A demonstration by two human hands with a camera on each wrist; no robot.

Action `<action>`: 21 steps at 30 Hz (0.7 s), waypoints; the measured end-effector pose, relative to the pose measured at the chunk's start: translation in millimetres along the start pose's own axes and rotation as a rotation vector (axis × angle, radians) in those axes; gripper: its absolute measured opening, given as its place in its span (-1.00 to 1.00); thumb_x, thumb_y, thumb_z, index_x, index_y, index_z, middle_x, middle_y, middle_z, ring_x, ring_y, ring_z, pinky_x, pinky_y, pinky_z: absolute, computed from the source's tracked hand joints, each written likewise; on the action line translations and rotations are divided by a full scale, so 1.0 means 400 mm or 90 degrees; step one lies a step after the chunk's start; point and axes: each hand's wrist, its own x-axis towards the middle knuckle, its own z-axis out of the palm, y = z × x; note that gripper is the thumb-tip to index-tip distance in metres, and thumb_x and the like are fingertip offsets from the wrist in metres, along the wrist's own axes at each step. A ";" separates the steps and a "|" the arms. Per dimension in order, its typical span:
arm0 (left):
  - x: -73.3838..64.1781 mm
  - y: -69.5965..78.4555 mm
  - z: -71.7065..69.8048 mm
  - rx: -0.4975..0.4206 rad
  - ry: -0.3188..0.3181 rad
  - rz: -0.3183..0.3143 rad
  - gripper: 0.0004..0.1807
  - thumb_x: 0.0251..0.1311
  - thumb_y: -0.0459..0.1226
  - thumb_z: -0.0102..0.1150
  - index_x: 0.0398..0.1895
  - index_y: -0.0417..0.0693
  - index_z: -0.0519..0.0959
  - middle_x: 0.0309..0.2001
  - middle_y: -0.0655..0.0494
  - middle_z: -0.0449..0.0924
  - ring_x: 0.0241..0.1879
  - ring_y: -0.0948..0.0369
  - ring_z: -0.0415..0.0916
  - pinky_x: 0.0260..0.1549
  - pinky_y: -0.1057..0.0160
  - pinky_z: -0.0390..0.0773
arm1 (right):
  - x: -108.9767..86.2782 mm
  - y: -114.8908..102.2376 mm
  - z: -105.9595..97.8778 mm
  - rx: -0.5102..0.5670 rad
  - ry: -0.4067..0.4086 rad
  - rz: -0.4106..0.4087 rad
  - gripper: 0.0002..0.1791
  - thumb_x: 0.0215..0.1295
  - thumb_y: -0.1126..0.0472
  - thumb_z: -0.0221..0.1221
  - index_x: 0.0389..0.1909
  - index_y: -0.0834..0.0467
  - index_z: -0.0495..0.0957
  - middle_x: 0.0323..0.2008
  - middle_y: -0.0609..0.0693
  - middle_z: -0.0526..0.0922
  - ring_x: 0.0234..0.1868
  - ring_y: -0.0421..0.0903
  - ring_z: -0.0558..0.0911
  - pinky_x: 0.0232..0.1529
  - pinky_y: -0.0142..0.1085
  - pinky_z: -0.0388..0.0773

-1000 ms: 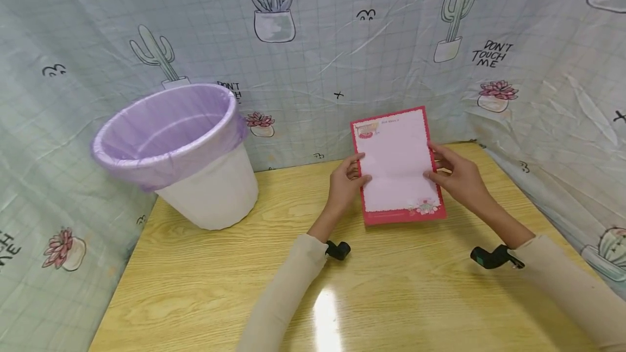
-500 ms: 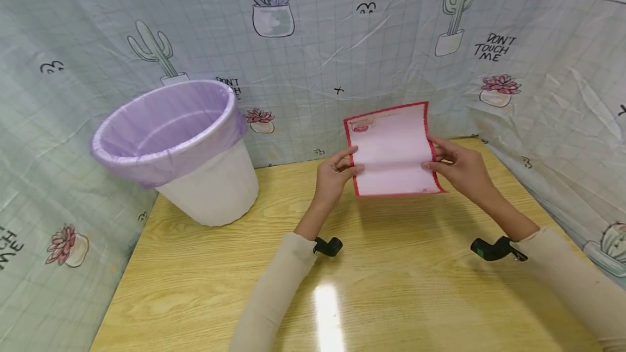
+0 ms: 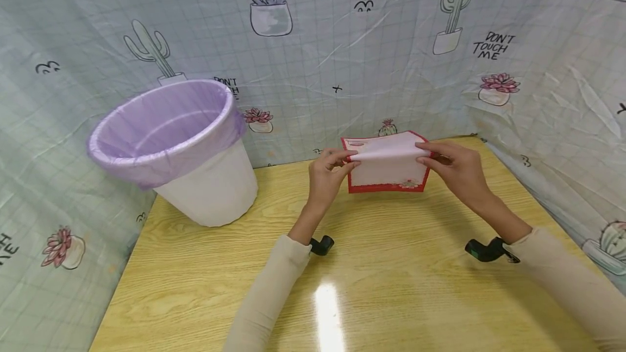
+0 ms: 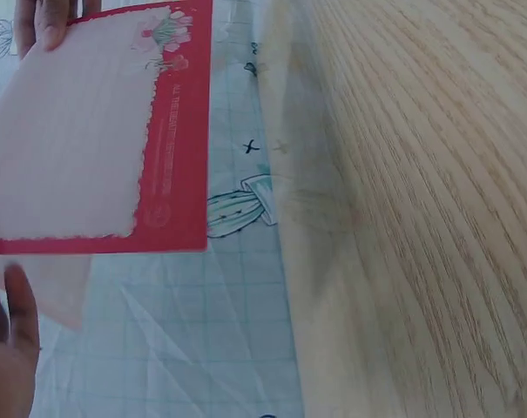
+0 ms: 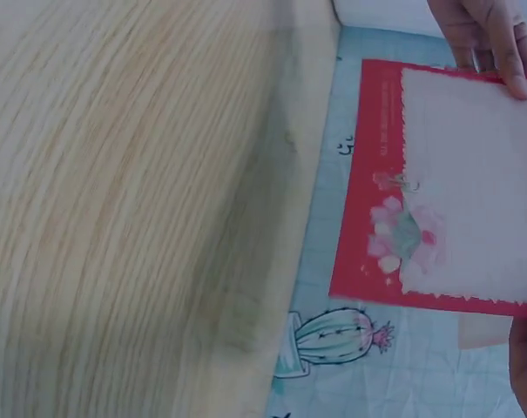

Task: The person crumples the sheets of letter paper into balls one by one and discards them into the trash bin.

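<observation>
A sheet of letter paper [image 3: 386, 170] with a red border and printed flowers is held up above the table, bent along a crease across its middle. Its upper half tips back, away from me, while the lower half hangs down facing me. My left hand [image 3: 326, 175] pinches the left edge at the crease between thumb and fingers. At the right edge, my right hand [image 3: 457, 170] pinches the same crease. In the left wrist view the lower half of the paper [image 4: 71, 148] shows its flower corner. The right wrist view shows the paper [image 5: 472, 183] from the other side.
To the left on the wooden table [image 3: 391, 276] stands a white bin [image 3: 215, 194] lined with a purple bag [image 3: 171, 118]. A cloth backdrop [image 3: 313, 58] printed with cacti rises behind and on both sides.
The paper, nearly flat a second ago, is now bent at its middle crease with the top half tipped back. Both hands have shifted slightly left, and the left hand moved up to the crease.
</observation>
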 end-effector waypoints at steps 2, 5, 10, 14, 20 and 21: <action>0.000 0.002 0.002 0.038 0.000 0.035 -0.80 0.16 -0.30 0.46 -0.15 -0.14 0.78 -0.08 -0.06 0.57 -0.11 0.08 0.48 -0.09 0.20 0.56 | 0.004 -0.003 0.008 -0.009 0.013 -0.008 -0.58 0.04 0.57 0.42 -0.03 0.23 0.76 -0.27 0.13 0.69 -0.28 -0.47 0.56 -0.22 -0.73 0.47; -0.002 0.005 0.010 0.050 -0.023 0.055 -0.79 0.29 -0.30 0.35 -0.08 -0.21 0.69 0.03 -0.08 0.51 0.01 0.06 0.46 0.09 0.17 0.52 | 0.009 -0.007 0.021 -0.018 0.022 -0.001 -0.61 0.04 0.55 0.42 -0.06 0.25 0.76 -0.24 0.19 0.57 -0.20 -0.31 0.55 -0.16 -0.73 0.46; -0.010 0.021 0.031 0.036 -0.089 0.070 -0.76 0.55 -0.34 -0.03 0.17 -0.26 0.39 -0.09 -0.14 0.55 -0.24 0.12 0.51 -0.24 0.28 0.56 | 0.020 -0.014 0.050 -0.045 0.022 -0.012 -0.72 0.06 0.51 0.44 -0.17 0.23 0.78 0.02 0.25 0.58 0.06 0.07 0.56 0.01 -0.52 0.46; -0.014 0.032 0.044 0.056 -0.089 0.100 -0.75 0.60 -0.36 -0.15 0.20 -0.25 0.37 -0.09 -0.16 0.56 -0.22 0.09 0.53 -0.27 0.29 0.55 | 0.022 -0.024 0.076 -0.063 -0.031 -0.037 -0.72 0.13 0.43 0.44 -0.12 0.20 0.73 0.02 0.15 0.69 -0.02 0.10 0.64 -0.14 -0.24 0.53; -0.014 0.035 0.045 0.042 -0.058 0.115 -0.76 0.57 -0.39 -0.09 0.18 -0.22 0.44 -0.03 -0.16 0.59 -0.23 0.08 0.54 -0.26 0.26 0.56 | 0.016 -0.042 0.107 -0.102 -0.126 -0.067 -0.32 0.06 0.18 0.53 0.23 0.21 0.54 0.12 0.20 0.64 0.13 0.24 0.54 0.09 0.20 0.41; -0.013 0.034 0.044 0.037 -0.056 0.115 -0.75 0.57 -0.39 -0.09 0.19 -0.22 0.45 -0.01 -0.16 0.59 -0.22 0.08 0.53 -0.25 0.26 0.56 | 0.016 -0.045 0.111 -0.119 -0.137 -0.078 -0.25 0.04 0.11 0.54 0.27 0.21 0.51 0.14 0.21 0.62 0.13 0.27 0.52 0.08 0.23 0.39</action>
